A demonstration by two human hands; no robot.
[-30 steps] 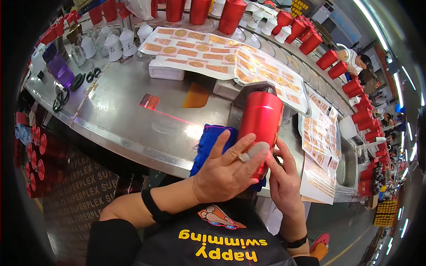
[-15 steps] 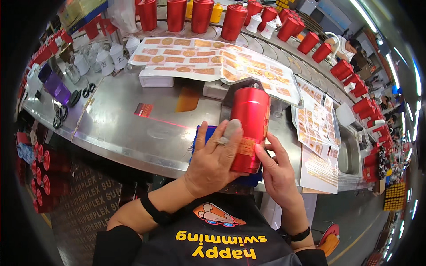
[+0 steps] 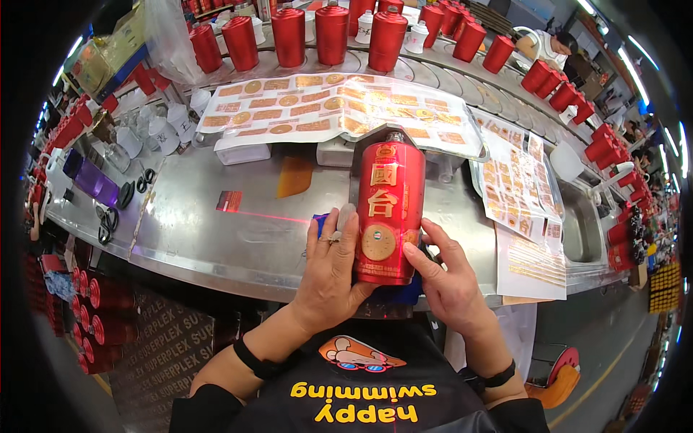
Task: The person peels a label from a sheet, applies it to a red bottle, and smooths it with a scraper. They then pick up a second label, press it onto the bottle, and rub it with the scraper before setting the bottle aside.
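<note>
A glossy red bottle [image 3: 410,177] with raised gold characters, a round gold emblem and gold labels lies tilted in front of me, its capped neck pointing away. It rests in a dark angular holder [image 3: 356,173], over a blue cloth [image 3: 406,294] that shows partly beneath. My left hand [image 3: 325,274] presses along the bottle's left side near the base, with grey covers on fingertips and a ring. On the lower right side, my right hand [image 3: 451,278] grips the bottle with thumb and fingers. Both hands hold it between them.
Sheets of gold labels [image 3: 271,108] lie propped beyond the bottle; more label sheets [image 3: 516,180] sit at right, beside a sink [image 3: 583,229]. A purple bottle [image 3: 94,179] and scissors [image 3: 108,224] are at left. Red bottles [image 3: 332,35] line a conveyor behind; a person [image 3: 548,49] works far right.
The bottle has turned about its long axis, so the gold characters and round emblem now face up. My left hand has slid from across its front to its left side.
</note>
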